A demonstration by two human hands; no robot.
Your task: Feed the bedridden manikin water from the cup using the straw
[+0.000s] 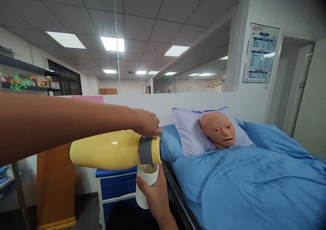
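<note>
My left hand (146, 121) is closed around the neck end of a yellow thermos flask (107, 150), which lies tipped on its side at chest height. The flask's grey-banded mouth (150, 150) sits right over a white cup (145, 180). My right hand (155, 196) comes up from below and grips that cup, fingers wrapped round its side. The cup stands upright under the spout. I cannot make out any liquid between them.
A training manikin (217, 130) lies in a bed under a blue cover (241, 186), head on a lilac pillow (187, 131). The black bed rail (178, 196) runs just right of the cup. Below stands a blue bedside cabinet (117, 186), beside it an orange cabinet (54, 186).
</note>
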